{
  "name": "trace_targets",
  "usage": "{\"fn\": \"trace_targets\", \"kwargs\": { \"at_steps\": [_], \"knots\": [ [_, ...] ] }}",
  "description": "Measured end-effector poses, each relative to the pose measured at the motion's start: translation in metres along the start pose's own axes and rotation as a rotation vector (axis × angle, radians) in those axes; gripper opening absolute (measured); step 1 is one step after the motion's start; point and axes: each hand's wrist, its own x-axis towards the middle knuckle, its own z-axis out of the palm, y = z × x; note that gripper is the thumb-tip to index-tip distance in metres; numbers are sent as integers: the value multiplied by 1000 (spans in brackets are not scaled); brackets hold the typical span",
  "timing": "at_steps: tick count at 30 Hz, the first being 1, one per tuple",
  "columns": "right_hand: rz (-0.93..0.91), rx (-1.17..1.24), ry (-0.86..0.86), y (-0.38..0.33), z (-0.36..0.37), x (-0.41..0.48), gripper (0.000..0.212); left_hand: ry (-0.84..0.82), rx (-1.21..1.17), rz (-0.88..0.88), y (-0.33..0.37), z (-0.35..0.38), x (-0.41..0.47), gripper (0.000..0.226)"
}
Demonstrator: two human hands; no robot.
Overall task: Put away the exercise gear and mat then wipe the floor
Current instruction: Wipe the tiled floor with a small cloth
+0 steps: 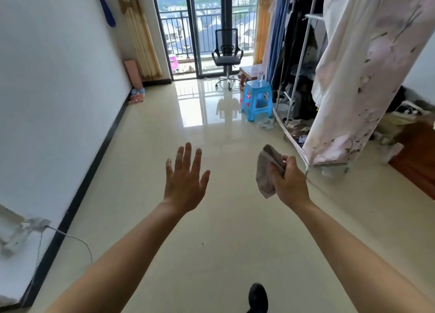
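Note:
I stand over a glossy cream tiled floor (211,230). My right hand (290,183) grips a crumpled grey-pink cloth (267,171), which hangs from my fingers in the air at about waist height. My left hand (184,181) is stretched out in front of me, fingers straight and spread, holding nothing. No mat or exercise gear shows in this view. A dark shoe (258,297) is at the bottom edge.
A white wall (58,89) with black skirting runs along the left. A fabric wardrobe (353,77) with clutter at its foot fills the right. A blue stool (257,99), an office chair (227,53) and the balcony door (202,30) are ahead. A cable (77,239) trails at lower left.

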Motion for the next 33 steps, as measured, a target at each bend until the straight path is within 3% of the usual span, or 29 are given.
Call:
{"fn": "trace_targets", "kwargs": {
  "at_steps": [5,11,17,23,33],
  "knots": [
    [16,-18,-96,34,45,156,32,-84,36,-76,2,41,149,69],
    [-39,-65,-275,11,113,326,32,-61,30,-182,-30,55,282,68],
    [-140,-38,-384,-6,215,469,29,-84,32,-306,-90,113,397,75],
    [-128,-53,-486,-14,325,612,27,-93,-39,-456,-158,177,546,70],
    [-212,-48,-629,-64,465,817,24,-153,1,-635,-247,216,714,68]
  ]
}}
